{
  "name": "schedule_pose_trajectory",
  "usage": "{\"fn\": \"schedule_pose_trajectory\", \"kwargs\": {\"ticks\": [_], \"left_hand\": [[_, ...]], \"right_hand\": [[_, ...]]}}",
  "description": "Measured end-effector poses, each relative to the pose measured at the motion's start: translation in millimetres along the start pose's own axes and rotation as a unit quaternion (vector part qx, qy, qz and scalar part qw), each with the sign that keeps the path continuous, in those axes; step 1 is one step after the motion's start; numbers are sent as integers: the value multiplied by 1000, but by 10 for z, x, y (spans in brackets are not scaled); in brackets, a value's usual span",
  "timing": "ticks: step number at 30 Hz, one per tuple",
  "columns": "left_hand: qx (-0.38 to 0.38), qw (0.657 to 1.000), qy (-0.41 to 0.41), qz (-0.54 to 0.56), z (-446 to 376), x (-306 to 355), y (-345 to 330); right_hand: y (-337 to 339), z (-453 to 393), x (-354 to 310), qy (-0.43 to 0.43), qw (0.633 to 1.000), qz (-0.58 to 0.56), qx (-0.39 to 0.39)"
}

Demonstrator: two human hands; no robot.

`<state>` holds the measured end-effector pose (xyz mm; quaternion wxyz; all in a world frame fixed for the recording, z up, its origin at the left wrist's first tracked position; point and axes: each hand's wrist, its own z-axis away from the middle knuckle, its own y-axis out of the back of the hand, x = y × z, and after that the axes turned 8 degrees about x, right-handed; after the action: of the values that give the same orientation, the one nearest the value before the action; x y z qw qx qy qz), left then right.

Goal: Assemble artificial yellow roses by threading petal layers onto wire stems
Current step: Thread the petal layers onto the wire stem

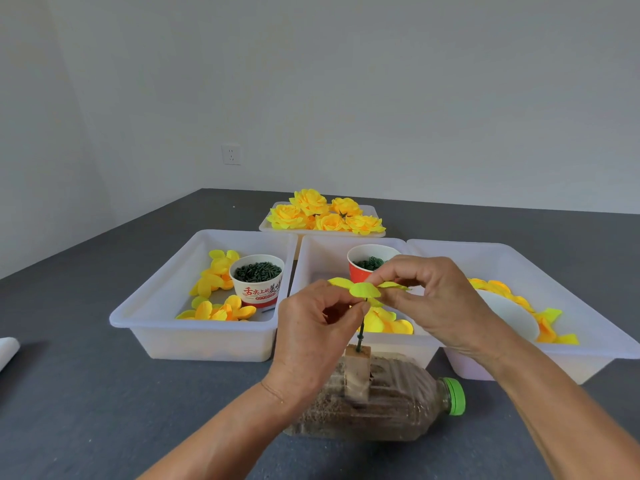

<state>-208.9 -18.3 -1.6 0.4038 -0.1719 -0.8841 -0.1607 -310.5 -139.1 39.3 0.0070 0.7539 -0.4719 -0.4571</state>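
Here both hands meet above the middle tray (311, 258). The left hand (311, 336) pinches the edge of a yellow-green petal layer (363, 289) between thumb and forefinger, and the right hand (433, 299) pinches its other side, each grip pressed onto the petals. The layer sits at the top of a dark green wire stem (361, 332), which stands upright in a wooden block (358, 372) on a sand-filled bottle (398, 407) lying on the grey bench (86, 393).

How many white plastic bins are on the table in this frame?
4: the left bin holding a white paper cup, the middle bin with a red cup, the right bin with loose petals, and the far bin piled with finished roses.
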Motion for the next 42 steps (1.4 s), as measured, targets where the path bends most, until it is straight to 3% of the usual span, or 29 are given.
{"fn": "schedule_pose_trajectory", "kwargs": {"ticks": [4,7,10,16,27,38,42], "left_hand": [[41,999,10,3,15,-29,24],[86,989,-92,-82,-36,-56,83],[49,961,-217,-162,-90,-88,103],[16,934,-307,-183,-21,-221,123],[-1,891,-391,-231,46,-303,154],[-5,883,-404,-239,73,-329,136],[0,891,-383,-244,71,-342,132]], "right_hand": [[11,37,4,94,994,59,24],[-18,75,25,143,983,108,42],[-36,121,63,140,980,133,46],[-106,237,124,214,954,199,73],[-242,401,297,240,938,232,96],[-276,420,255,249,925,264,111],[-307,446,284,198,945,224,135]]}}
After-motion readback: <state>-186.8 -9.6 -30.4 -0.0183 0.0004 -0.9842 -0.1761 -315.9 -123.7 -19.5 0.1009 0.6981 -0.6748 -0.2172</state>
